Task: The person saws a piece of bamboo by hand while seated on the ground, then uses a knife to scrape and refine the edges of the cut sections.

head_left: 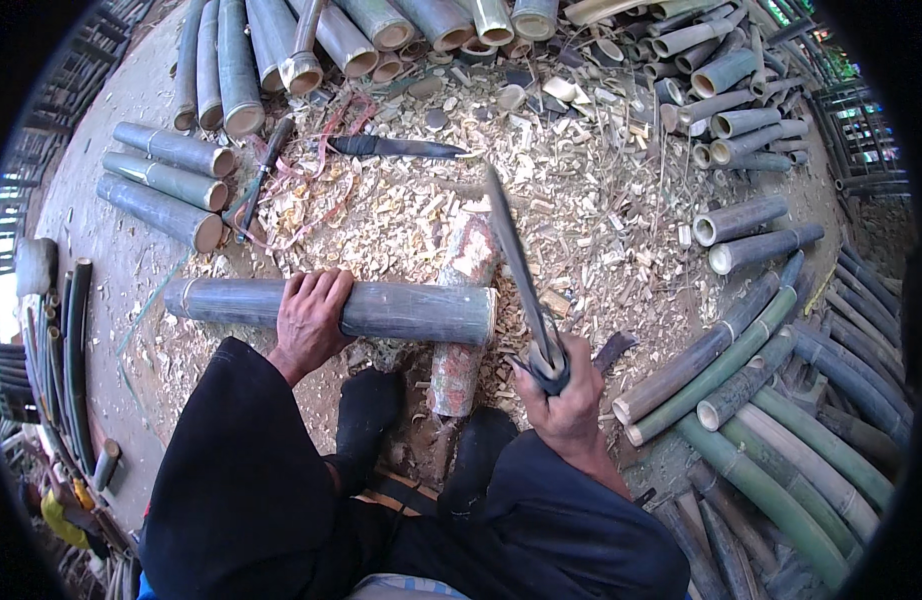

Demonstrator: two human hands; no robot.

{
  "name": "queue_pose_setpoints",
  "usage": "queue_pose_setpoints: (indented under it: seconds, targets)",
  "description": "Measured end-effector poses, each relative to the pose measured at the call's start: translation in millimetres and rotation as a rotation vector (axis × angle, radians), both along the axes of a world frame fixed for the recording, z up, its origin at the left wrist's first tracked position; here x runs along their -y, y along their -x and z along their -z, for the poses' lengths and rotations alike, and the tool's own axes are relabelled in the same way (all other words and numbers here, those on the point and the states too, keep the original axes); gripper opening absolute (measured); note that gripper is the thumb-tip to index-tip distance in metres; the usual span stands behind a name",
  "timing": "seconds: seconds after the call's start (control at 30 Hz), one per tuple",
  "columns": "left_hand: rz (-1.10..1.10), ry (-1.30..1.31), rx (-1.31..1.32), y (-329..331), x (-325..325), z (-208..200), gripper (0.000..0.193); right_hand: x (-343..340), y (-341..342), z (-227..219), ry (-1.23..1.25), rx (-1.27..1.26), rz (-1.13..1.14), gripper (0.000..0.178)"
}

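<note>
My left hand (315,318) is wrapped over the top of a thick grey-green bamboo section (421,312) that lies crosswise in front of me. Its right end rests over a short, chipped log (455,378) on the ground. In my right hand (566,395) is the dark-wrapped handle of a machete (518,258). The long blade points up and away, just right of the bamboo's cut end, and appears apart from it. My fingers close round the handle, which hides part of it.
Pale wood chips (381,215) cover the ground ahead. A second knife (401,147) and a dark-handled tool (271,160) lie among them. Cut bamboo sections (171,180) lie left, with more at the back. Long bamboo poles (781,450) crowd the right. My feet (369,410) flank the log.
</note>
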State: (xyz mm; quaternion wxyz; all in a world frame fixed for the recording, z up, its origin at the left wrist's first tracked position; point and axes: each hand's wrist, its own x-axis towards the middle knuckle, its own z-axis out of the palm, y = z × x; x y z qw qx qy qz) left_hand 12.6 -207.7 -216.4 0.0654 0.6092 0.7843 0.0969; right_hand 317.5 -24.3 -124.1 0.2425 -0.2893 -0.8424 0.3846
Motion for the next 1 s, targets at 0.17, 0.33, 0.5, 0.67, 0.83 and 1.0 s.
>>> queue_pose_setpoints:
  seconds: [0.17,0.33,0.5,0.67,0.83,1.0]
  targets:
    - [0.009,-0.012,0.016,-7,-12,7,0.091,-24,-25,85,0.130,0.649,0.076,0.047]
    - [-0.017,-0.048,-0.060,-2,7,14,0.092,-5,6,15,0.184,0.298,0.034,0.046]
    - [-0.006,-0.089,-0.083,-12,-1,21,0.087,-12,-8,55,0.128,0.506,0.064,0.047]
    - [-0.044,-0.086,-0.131,-4,10,21,0.077,-15,8,45,0.290,0.589,0.071,0.046]
    - [-0.040,-0.117,-0.134,-6,6,23,0.075,-1,0,2,-0.151,-0.092,0.047,0.042]
    - [-0.039,-0.127,-0.129,-8,-1,25,0.075,-14,-13,68,0.037,0.646,0.012,0.037]
